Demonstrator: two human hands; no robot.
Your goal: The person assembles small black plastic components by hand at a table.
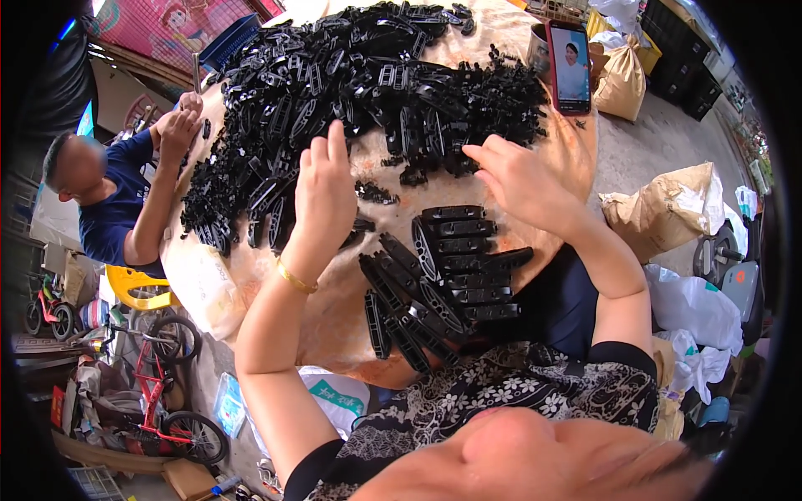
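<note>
My left hand (326, 185) is at the near edge of a big heap of black plastic parts (334, 75), its index finger stretched toward the long pieces and the other fingers half bent. I see nothing in it. To the right, my right hand (522, 181) hovers by a cluster of small black clips (510, 96), fingers loosely bent and apart, with nothing visible in them. Between my forearms, long black plastic strips (464, 244) lie in a stacked row near my body. A looser group of similar strips (409, 292) lies beside them, some tilted across each other.
A cloth-covered table (560, 159) bears the heap. A phone (570, 67) stands at the far right, by a metal can (539, 46). On the left a person (117, 192) handles something small. Sacks (664, 209) stand on the right; a red bicycle (159, 384) stands lower left.
</note>
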